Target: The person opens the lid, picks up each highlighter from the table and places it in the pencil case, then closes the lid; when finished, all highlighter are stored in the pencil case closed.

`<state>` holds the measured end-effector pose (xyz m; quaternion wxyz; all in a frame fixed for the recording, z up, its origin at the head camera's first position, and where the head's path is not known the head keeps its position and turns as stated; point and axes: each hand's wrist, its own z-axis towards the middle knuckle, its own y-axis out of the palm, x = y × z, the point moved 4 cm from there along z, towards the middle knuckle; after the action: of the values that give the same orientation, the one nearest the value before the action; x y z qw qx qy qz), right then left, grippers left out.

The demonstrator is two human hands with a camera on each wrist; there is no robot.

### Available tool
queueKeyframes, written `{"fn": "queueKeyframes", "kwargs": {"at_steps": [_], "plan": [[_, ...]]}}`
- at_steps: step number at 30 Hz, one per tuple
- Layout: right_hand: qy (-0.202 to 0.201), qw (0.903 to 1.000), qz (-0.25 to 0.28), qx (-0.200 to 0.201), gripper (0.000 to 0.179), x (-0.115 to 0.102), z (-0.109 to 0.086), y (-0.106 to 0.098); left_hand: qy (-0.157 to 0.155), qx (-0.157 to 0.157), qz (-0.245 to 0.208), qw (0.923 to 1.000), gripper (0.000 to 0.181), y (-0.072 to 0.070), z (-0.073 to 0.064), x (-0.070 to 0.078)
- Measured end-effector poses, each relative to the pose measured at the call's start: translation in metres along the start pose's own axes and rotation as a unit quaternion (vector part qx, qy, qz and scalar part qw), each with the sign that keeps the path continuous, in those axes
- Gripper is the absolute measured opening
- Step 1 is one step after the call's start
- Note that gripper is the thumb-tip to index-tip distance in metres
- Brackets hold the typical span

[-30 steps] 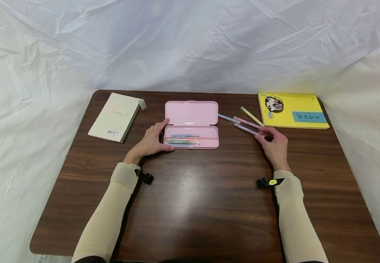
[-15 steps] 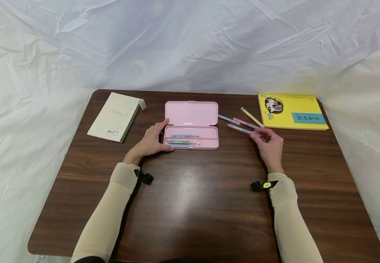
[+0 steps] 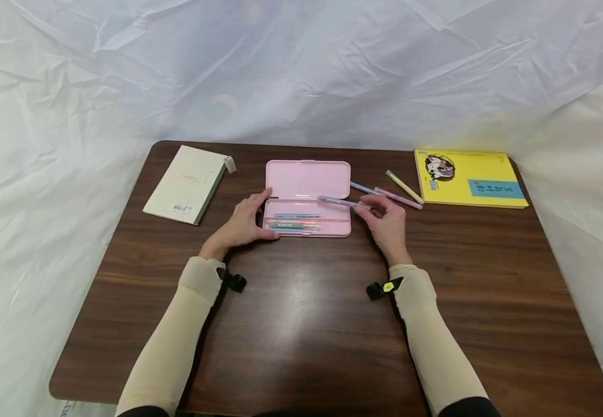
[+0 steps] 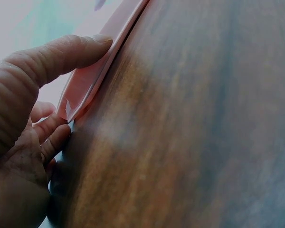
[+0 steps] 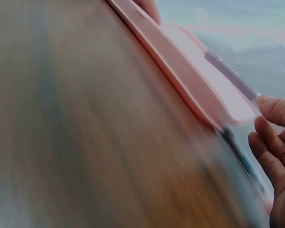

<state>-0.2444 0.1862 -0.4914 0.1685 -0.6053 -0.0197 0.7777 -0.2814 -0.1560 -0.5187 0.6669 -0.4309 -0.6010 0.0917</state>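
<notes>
A pink pencil case point(image 3: 336, 228) lies open on the table, lid folded back, with several pens point(image 3: 293, 225) in the left part of its tray. My left hand point(image 3: 241, 223) holds the case by its left end; in the left wrist view the thumb point(image 4: 80, 54) is on the front rim and the other fingers are at the corner. Between thumb and fingers, my right hand point(image 3: 386, 223) pinches a pale purple pen point(image 3: 339, 201), which reaches over the right part of the case. The right wrist view shows this purple pen point(image 5: 230, 75) above the case.
Right of the case lie a blue pen point(image 3: 362, 187), a pink pen point(image 3: 399, 198) and a yellow pen point(image 3: 404, 186). A yellow book point(image 3: 470, 178) sits at the back right. At the left is a cream-coloured box or book point(image 3: 189, 184) with a small white block point(image 3: 230, 164) at its corner.
My right hand has carried the purple pen leftward from beside the other pens to over the pencil case. My left hand has stayed on the case's left end.
</notes>
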Motion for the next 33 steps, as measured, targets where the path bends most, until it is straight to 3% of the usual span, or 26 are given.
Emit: {"fn": "queueKeyframes", "kwargs": {"at_steps": [5,13,22,33], "plan": [[-0.013,0.9994,-0.020,-0.024,0.024,0.012,0.007,0.027,0.007,0.001,0.001,1.0000,0.120,0.000,0.000,-0.001],[-0.078,0.9930,-0.043,-0.077,0.022,0.001,0.012,0.054,0.005,0.001,-0.003,1.0000,0.120,-0.001,0.000,-0.001],[-0.057,0.9856,-0.082,-0.136,0.021,-0.010,0.014,0.072,0.005,0.001,0.007,1.0000,0.120,-0.001,0.001,0.000],[-0.084,0.9756,-0.114,-0.167,0.019,-0.013,0.012,0.081,0.002,-0.001,0.008,1.0000,0.121,-0.001,0.001,-0.001]]}}
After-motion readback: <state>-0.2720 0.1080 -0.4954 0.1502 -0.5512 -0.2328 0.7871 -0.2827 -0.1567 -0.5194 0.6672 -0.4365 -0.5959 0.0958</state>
